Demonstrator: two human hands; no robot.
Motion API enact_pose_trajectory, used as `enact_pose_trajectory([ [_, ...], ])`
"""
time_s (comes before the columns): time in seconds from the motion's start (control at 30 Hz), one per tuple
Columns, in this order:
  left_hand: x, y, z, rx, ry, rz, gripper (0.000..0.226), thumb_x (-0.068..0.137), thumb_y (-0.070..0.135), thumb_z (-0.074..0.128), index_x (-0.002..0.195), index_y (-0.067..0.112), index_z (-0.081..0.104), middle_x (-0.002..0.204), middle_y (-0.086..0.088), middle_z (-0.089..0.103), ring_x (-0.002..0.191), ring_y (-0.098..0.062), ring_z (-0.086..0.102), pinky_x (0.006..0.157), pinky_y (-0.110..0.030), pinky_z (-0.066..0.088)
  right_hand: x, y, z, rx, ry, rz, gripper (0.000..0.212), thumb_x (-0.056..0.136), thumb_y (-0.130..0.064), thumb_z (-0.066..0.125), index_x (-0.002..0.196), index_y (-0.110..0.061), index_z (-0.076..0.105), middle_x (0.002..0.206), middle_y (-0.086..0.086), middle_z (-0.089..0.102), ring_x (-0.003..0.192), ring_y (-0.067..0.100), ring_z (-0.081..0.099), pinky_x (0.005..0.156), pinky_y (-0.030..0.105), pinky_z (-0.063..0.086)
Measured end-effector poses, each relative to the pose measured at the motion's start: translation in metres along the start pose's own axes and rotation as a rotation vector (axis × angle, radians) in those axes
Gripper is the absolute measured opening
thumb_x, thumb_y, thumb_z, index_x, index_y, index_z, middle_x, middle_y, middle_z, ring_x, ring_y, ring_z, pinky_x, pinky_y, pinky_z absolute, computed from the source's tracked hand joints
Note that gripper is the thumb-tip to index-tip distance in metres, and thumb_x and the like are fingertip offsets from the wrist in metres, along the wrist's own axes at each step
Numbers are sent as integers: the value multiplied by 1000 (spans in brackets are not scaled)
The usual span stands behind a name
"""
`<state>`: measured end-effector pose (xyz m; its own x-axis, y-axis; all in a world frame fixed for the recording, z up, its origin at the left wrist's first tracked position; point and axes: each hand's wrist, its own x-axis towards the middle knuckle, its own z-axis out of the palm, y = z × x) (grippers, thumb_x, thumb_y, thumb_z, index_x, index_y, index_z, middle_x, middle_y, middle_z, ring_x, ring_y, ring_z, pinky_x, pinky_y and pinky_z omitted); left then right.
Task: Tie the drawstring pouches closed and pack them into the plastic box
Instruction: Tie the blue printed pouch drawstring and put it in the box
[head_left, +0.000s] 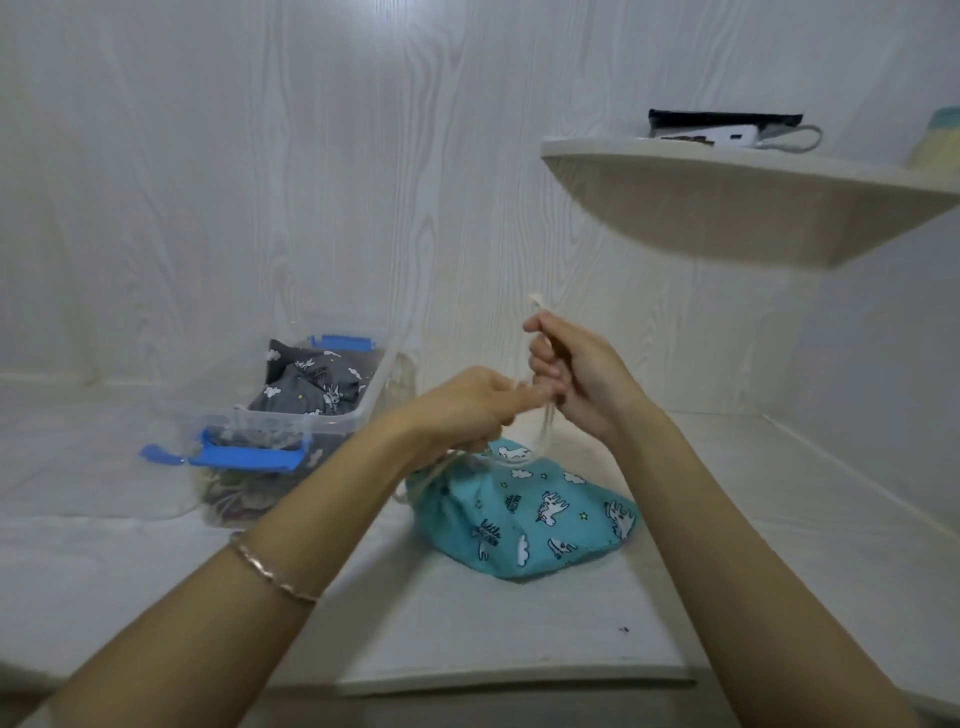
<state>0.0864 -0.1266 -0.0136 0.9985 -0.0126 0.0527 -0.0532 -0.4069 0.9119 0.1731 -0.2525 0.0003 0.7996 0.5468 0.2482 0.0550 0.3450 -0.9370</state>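
the right hand (576, 379) is curled round the cream drawstring (546, 426) and lifts it, the cord's end poking out above the fist, probably to keep the line taut. the left hand (467, 405) pinches the same cord low, just above the gathered mouth, likely to steady the spot where a knot would form. below them the teal pouch (524, 514) lies on the tabletop (467, 623), not yet packed. the plastic box (379, 384) sits open near the left hand, a grey pouch (306, 387) already inside, handy for dropping this one in.
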Motion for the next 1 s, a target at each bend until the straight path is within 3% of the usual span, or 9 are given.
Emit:
enact_pose_trajectory([
  [0.1, 3, 13, 5, -77, -110, 46, 28, 96, 32, 55, 76, 21, 72, 53, 6, 30, 42, -5, 22, 37, -17, 19, 5, -16, 9, -247, 26, -27, 27, 101, -23, 47, 95, -6, 66, 70, 3, 58, 60, 12, 52, 54, 20, 47],
  [0.23, 9, 19, -8, -279, 112, 33, 25, 97, 29, 53, 93, 14, 73, 52, 9, 32, 42, -5, 26, 36, -16, 22, -1, -11, -10, -653, 163, 114, 37, 100, -27, 41, 100, -2, 68, 88, 8, 68, 86, 22, 60, 75, 28, 50],
  [0.33, 11, 22, -15, -376, 167, 42, 25, 98, 28, 51, 98, 14, 72, 55, 8, 30, 44, -6, 25, 38, -17, 22, -24, 2, -7, -591, -79, 148, 26, 93, -18, 52, 100, -2, 72, 99, 10, 75, 97, 22, 65, 85, 29, 52],
  [0.43, 10, 28, -15, -424, 163, 28, 25, 99, 28, 49, 101, 13, 70, 55, 7, 28, 43, -6, 22, 40, -18, 19, -36, 26, 10, -593, -268, 96, 23, 90, -26, 65, 91, -4, 73, 104, 19, 71, 107, 23, 64, 104, 43, 46],
  [0.57, 6, 25, -24, -411, 246, -12, 33, 101, 31, 46, 103, 7, 68, 50, 9, 34, 37, -4, 26, 35, -16, 20, -38, 37, 14, -345, -55, 65, 20, 97, -19, 55, 96, -8, 72, 88, 10, 75, 84, 19, 70, 89, 30, 55],
  [0.7, 2, 14, -50, 55, 496, -149, 39, 102, 26, 39, 78, 6, 64, 73, -4, 61, 38, -10, 33, 36, -19, 24, -32, 41, -3, 64, 162, 128, 22, 98, -14, 54, 111, 0, 65, 64, 0, 54, 58, 10, 56, 71, 24, 53],
  [0.8, -1, 14, -70, 205, 605, -129, 29, 102, 13, 37, 81, 7, 57, 79, 5, 66, 44, -4, 40, 42, -21, 30, -29, 47, -10, 71, 276, 160, 22, 97, -11, 55, 109, 5, 65, 56, -1, 40, 50, 9, 39, 53, 19, 46],
  [0.9, -1, 16, -75, -313, 568, -76, 38, 104, 27, 35, 76, 11, 56, 41, 10, 42, 30, -4, 28, 32, -14, 22, -28, 53, -10, -79, 225, 223, 23, 95, -13, 58, 104, 7, 66, 55, -2, 36, 50, 10, 31, 46, 17, 39],
  [1.0, 1, 23, -66, -736, 392, -48, 42, 105, 31, 33, 66, 18, 44, 40, 9, 30, 29, -3, 24, 27, -14, 19, -28, 52, -6, -514, 120, 203, 27, 94, -14, 60, 112, 4, 67, 54, -4, 44, 47, 9, 37, 48, 19, 40],
])
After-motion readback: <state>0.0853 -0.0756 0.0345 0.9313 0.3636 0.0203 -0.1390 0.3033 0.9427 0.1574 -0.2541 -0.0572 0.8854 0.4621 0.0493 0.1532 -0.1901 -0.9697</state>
